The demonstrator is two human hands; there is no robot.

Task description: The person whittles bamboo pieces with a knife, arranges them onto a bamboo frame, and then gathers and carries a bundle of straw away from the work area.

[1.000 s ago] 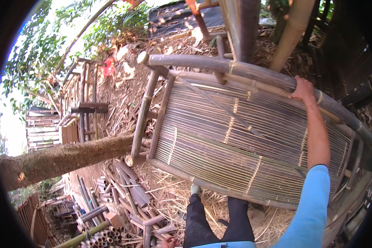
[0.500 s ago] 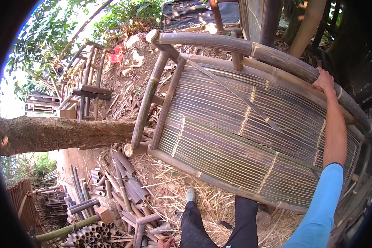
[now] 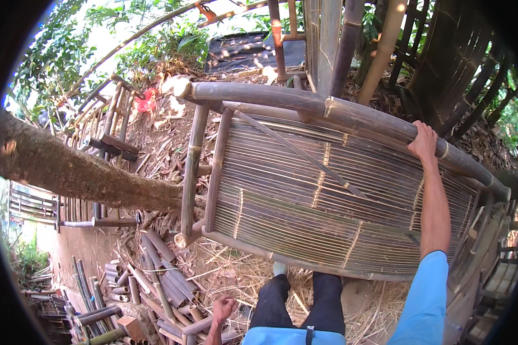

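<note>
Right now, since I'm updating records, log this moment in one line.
right grip: closed on thick bamboo rail | left grip: left of dark trousers, nothing visibly held | slatted bamboo panel: below rail in view

right fingers [image 3: 421, 127] clasp, arm [image 3: 435, 215] outstretched; left fingers [image 3: 229, 303] curl loosely.

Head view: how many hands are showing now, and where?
2. The right hand grips the thick far bamboo rail toward its right end; the left hand is low in the picture, left of the dark trousers. No others show.

Tree trunk [image 3: 86, 172], bamboo pieces [image 3: 175, 286], straw [image 3: 231, 267]
</note>
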